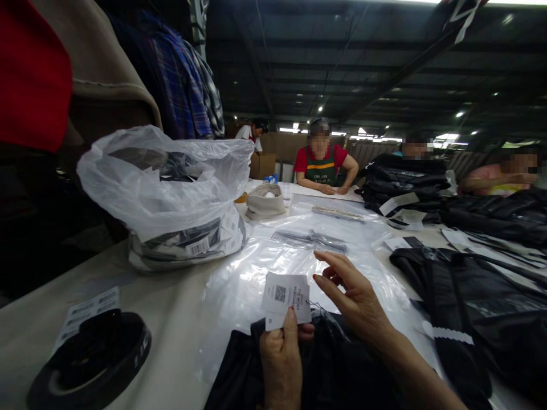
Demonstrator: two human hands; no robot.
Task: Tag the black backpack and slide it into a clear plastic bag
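My left hand [282, 353] pinches a white hang tag [285, 299], printed with a square code and lettering, between thumb and fingers. A thin dark string runs from the tag's right side towards a black garment [333, 364] lying in front of me. To the right of the tag, my right hand [352, 293] hovers with its fingers apart and nothing visible in them. Beneath and beyond both hands, clear plastic bags [243, 267] lie spread on the pale table [179, 324].
A translucent bag [171, 193] full of tags stands at the left, beside a cloth pouch [265, 202]. A roll of black tape [92, 359] lies near left. Black garments [404, 182] are piled at the right. Across the table sits a person in an apron [322, 165].
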